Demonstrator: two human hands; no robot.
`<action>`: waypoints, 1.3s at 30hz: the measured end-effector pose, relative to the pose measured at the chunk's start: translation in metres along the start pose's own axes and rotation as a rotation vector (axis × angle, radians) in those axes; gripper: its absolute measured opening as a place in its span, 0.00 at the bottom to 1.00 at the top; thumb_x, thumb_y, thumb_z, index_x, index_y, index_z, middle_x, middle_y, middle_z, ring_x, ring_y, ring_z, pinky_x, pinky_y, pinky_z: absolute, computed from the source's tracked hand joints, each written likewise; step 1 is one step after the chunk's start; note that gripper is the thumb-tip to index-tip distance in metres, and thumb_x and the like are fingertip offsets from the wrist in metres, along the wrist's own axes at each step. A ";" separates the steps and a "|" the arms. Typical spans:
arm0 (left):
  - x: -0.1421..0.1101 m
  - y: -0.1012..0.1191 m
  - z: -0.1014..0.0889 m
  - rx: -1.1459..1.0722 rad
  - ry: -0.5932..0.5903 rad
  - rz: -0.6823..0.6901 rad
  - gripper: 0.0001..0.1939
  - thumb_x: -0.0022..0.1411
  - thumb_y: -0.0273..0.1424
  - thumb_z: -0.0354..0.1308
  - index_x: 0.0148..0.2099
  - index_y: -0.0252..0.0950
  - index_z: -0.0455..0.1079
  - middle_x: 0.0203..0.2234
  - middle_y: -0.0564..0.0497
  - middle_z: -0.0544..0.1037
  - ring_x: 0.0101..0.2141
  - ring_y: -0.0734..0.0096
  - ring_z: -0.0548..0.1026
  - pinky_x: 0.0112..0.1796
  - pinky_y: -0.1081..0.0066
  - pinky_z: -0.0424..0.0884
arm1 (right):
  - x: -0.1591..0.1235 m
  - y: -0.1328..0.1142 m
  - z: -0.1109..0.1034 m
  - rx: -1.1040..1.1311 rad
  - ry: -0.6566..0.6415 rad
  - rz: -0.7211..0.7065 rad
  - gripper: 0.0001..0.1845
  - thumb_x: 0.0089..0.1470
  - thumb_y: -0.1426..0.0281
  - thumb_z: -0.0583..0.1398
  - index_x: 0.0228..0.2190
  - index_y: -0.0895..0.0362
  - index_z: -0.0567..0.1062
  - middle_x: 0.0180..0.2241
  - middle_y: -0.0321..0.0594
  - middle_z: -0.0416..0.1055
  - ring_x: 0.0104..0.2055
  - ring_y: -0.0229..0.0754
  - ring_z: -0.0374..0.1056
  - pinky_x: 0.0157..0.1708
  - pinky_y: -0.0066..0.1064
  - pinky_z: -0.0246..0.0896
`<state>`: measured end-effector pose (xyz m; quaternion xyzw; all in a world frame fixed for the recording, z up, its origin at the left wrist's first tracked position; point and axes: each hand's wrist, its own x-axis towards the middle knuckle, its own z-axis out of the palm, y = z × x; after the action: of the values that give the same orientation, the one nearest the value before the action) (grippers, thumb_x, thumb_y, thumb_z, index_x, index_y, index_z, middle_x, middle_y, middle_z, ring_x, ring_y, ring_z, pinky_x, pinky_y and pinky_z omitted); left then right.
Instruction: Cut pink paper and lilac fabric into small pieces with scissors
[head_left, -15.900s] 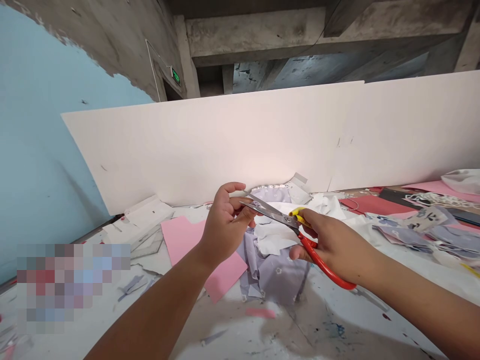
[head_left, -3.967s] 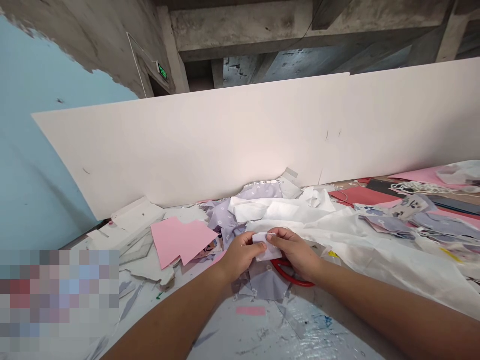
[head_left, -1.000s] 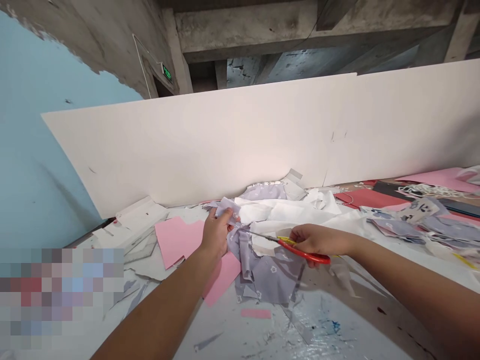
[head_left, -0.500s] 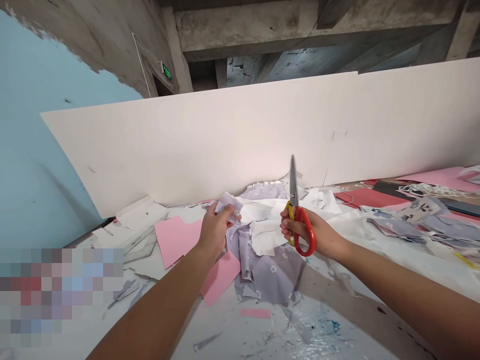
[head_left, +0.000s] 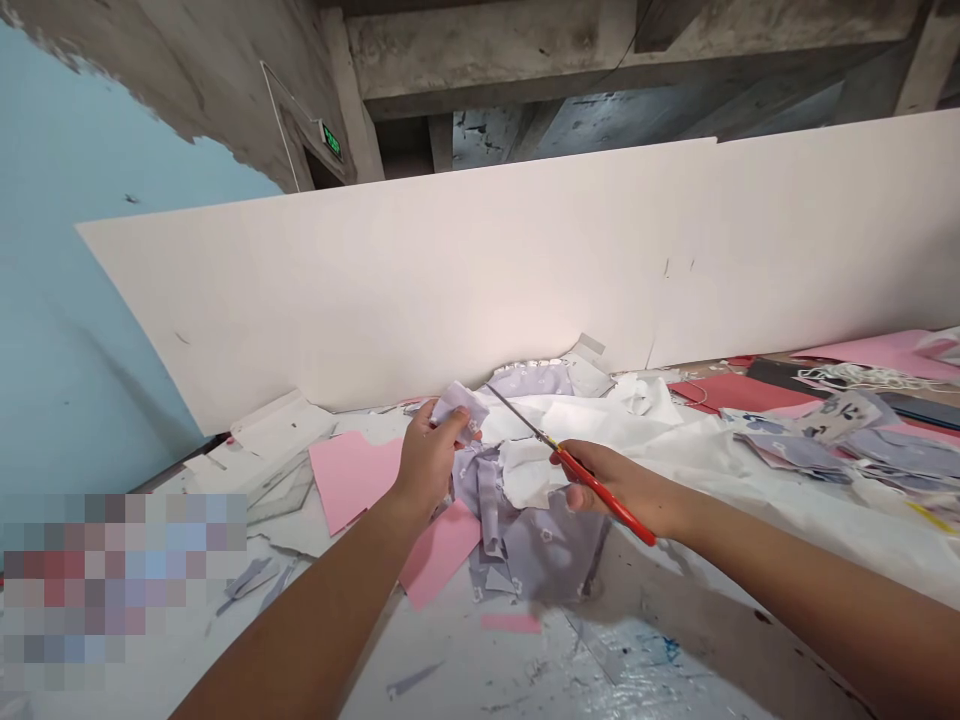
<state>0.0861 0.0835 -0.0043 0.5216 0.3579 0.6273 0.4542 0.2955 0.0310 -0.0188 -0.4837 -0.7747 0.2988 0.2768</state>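
Observation:
My left hand (head_left: 429,462) pinches a crumpled scrap of lilac floral fabric (head_left: 456,408) at the top of the heap. My right hand (head_left: 609,486) is shut on a pair of red-handled scissors (head_left: 561,450), whose narrow steel blades lie closed and point up-left. Their tips stop a little to the right of the scrap, without touching it. Below both hands lie a larger lilac floral cloth (head_left: 544,545) and white fabric (head_left: 529,472). A pink paper sheet (head_left: 352,478) lies left of the heap, partly under my left forearm.
A tall white board (head_left: 450,280) stands behind the paint-spattered white worktop (head_left: 465,665). Lilac cut pieces (head_left: 795,452), a red sheet (head_left: 724,392) and a white cord (head_left: 844,375) lie to the right. Clear plastic sheets (head_left: 281,490) and white card lie to the left.
My right hand has tipped the scissors from upright to nearly level, with the blades now aimed up-left toward the lilac scrap. My left hand and the scrap have barely moved.

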 end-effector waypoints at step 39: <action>-0.007 -0.011 0.001 0.186 -0.099 0.046 0.16 0.49 0.41 0.55 0.38 0.38 0.67 0.22 0.51 0.74 0.25 0.68 0.71 0.25 0.73 0.64 | 0.003 -0.001 0.009 -0.137 0.053 -0.022 0.18 0.45 0.56 0.55 0.19 0.56 0.57 0.19 0.29 0.49 0.21 0.32 0.44 0.20 0.25 0.42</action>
<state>0.0899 0.0805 -0.0167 0.5999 0.3796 0.5753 0.4063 0.2877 0.0317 -0.0237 -0.5008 -0.7909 0.2292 0.2667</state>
